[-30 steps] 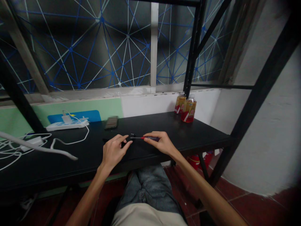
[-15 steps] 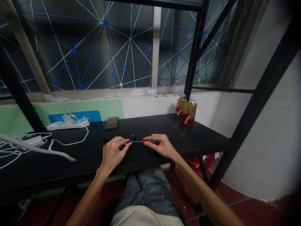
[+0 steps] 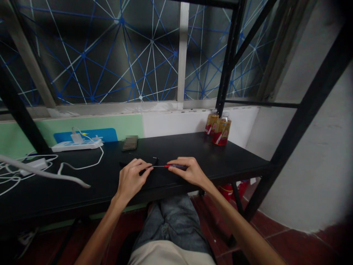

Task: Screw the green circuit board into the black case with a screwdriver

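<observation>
My right hand (image 3: 187,170) pinches a small screwdriver (image 3: 168,166) with a red collar and dark handle, its thin metal shaft pointing left. The shaft's tip reaches my left hand (image 3: 132,178), whose fingers are curled and pinched on a small dark object (image 3: 154,160) lying on the black desk (image 3: 82,184). The object is mostly lost against the dark desktop. Both hands rest on the desk near its front edge, above my lap.
A white power strip (image 3: 74,144) with a plugged charger and white cables (image 3: 49,173) lies at the left. A phone (image 3: 130,142) lies flat behind my hands. Two orange drink bottles (image 3: 220,129) stand at the back right by a black frame post (image 3: 227,59).
The screwdriver tip has moved from the small dark part toward my left fingers, now meeting them. My left hand has shifted slightly left and closed on it. The view has drifted a little.
</observation>
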The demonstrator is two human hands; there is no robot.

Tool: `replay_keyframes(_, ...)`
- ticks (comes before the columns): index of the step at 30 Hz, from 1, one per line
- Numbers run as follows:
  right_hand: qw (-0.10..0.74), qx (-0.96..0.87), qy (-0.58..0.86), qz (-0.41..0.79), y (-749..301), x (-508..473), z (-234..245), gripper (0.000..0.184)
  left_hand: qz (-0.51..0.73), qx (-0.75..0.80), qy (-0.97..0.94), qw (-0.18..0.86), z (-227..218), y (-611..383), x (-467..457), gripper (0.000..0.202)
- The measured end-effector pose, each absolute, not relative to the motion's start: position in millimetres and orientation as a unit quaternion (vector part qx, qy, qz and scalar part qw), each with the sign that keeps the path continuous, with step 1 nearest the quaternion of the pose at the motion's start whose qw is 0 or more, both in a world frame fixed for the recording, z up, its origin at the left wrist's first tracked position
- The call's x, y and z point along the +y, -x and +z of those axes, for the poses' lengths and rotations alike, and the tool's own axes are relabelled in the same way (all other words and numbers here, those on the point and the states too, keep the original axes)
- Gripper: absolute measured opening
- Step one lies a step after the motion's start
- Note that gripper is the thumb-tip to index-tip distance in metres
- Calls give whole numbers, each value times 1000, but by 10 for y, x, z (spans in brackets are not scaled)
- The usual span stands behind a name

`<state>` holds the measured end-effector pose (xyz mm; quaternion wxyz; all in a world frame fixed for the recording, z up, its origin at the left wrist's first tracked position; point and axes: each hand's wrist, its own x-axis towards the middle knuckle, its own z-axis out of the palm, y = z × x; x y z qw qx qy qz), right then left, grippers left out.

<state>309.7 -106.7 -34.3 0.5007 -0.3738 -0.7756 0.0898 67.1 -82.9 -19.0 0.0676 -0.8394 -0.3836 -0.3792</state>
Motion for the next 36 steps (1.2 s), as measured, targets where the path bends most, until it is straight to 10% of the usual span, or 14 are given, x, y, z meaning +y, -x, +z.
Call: replay_keyframes(36, 492, -780, 376, 92, -3108, -1093, -338, 25, -362, -358, 859, 55, -214, -644, -814, 20)
